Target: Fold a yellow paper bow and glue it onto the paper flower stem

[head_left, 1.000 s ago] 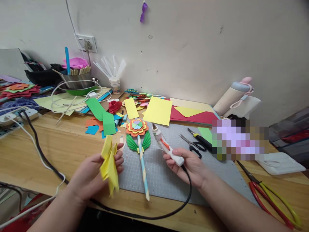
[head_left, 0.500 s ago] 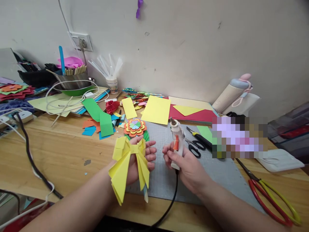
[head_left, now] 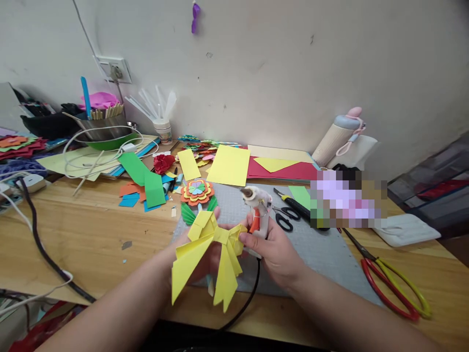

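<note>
A folded yellow paper bow with long tails lies against my left hand, which holds it from behind; most of those fingers are hidden. My right hand is closed around a white glue gun with an orange trigger, its nozzle pointing up and left. The right thumb touches the bow's right loop. Just beyond the bow is a layered paper flower with green leaves. A pale stem end shows beneath the bow; its middle is covered.
A grey cutting mat lies under the hands. Small black-handled scissors, a utility knife and large red-and-yellow-handled scissors are on the right. Yellow paper and green strips lie behind. The gun's black cord trails down.
The bow has turned and shifted right, its tails spreading. My right hand has come left with the glue gun, and its thumb now meets the bow. The camera view has swung slightly right.
</note>
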### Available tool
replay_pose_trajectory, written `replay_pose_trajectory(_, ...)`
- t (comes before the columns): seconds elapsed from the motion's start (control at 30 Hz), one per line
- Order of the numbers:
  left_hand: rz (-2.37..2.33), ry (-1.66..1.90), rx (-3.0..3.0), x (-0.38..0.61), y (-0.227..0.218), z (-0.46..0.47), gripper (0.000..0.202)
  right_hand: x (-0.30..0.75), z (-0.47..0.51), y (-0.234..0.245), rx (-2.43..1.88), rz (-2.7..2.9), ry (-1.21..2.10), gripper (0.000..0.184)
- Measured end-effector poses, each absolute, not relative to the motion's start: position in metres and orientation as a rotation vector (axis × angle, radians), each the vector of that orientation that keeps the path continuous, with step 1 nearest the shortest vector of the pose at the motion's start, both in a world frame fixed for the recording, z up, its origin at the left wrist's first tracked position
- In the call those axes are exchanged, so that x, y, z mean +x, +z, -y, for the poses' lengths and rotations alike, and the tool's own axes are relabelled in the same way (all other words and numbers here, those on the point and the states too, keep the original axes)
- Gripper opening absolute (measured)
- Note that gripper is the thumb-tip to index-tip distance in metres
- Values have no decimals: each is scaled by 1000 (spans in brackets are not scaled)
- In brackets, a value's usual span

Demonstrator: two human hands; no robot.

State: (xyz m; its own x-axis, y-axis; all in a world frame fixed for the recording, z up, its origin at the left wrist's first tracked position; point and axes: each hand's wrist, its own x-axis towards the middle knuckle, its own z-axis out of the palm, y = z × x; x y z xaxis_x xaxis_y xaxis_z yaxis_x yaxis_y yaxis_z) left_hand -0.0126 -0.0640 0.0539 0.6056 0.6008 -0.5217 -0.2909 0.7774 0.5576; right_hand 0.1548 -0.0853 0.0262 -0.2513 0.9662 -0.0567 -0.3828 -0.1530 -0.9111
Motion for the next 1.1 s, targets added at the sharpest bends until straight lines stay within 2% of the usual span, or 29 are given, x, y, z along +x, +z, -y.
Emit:
replay_pose_trajectory(0.1,-999,811,812,-36,64,54,54,157,84,26,-864,953,1562,29)
replay_pose_trajectory(0.17,-1097,983,1162,-48,73,53,48,156,84,25,-896,956,1564,30)
replay_pose_trajectory(0.27,-1123,878,1726,-53,83,59,23,154,84,22,-877,1025,1618,35)
replay_pose_trajectory(0.37,-1127,731,2007,-46,84,66,18,153,85,19,-856,1076,1647,39)
replay_pose_trajectory(0.5,-1174,654,2037,-39,78,66,6,154,85,16,-874,1113,1645,41)
replay_pose_trajectory(0.67,-1167,731,2042,-37,74,63,16,153,85,15,-875,1118,1652,43)
replay_pose_trajectory(1.0,-1202,1024,1912,-39,68,61,18,152,82,15,-860,1066,1648,46)
replay_pose_trajectory(1.1,-1205,1269,1753,-47,66,57,18,152,82,15,-904,1059,1638,45)
